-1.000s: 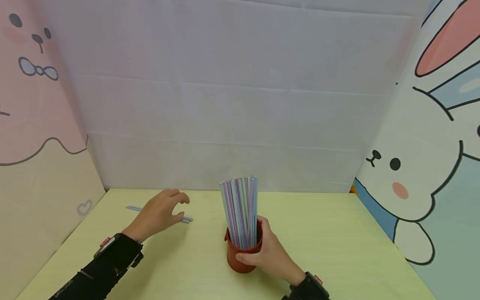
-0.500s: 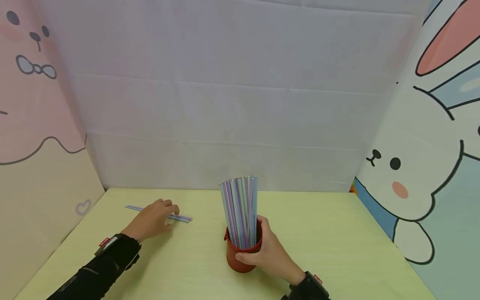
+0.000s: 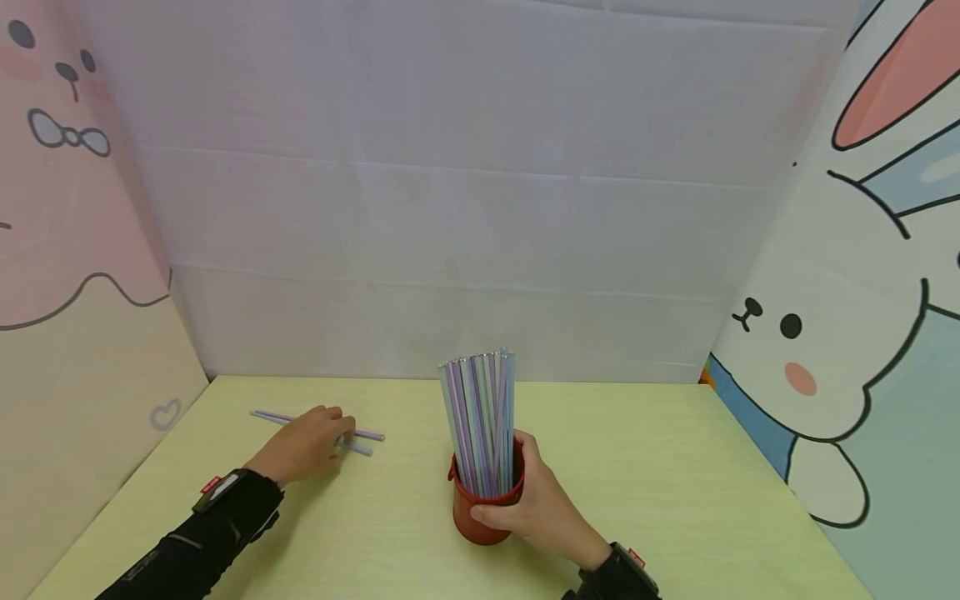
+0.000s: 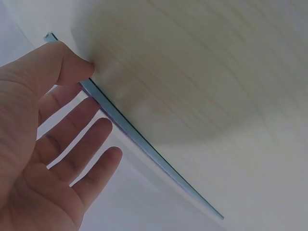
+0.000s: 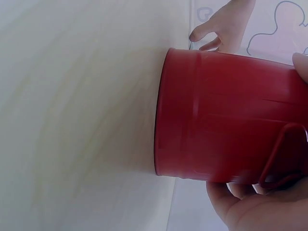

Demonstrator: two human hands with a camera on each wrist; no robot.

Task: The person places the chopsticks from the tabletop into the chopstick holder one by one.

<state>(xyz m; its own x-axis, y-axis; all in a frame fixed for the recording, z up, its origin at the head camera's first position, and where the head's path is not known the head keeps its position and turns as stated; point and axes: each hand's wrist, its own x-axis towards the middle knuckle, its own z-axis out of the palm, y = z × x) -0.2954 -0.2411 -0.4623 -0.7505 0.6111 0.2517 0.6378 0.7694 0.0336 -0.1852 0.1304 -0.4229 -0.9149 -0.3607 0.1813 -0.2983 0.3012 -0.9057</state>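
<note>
On the left of the table my left hand (image 3: 306,446) pinches a light blue straw (image 4: 163,166) between thumb and forefinger, its other fingers spread loosely alongside. A purple straw (image 3: 371,435) lies partly behind that hand. Right of centre stands a small red metal bucket (image 3: 474,527), upright on the table, packed with a bundle of blue, purple and pale green straws (image 3: 478,425). Curled round the bucket's right side, my right hand (image 3: 551,510) grips it with the thumb across the front. A folded wire handle (image 5: 276,159) shows on its wall in the right wrist view.
The pale yellow wood-grain table (image 3: 675,483) reaches back to a white cloth backdrop (image 3: 480,208). Printed side panels, a pink one (image 3: 82,200) and one with a rabbit (image 3: 832,375), stand along its left and right edges.
My left hand has lowered onto the two straws and taken hold of the blue one, whose near end has shifted away from the purple straw. The right hand and bucket have stayed still.
</note>
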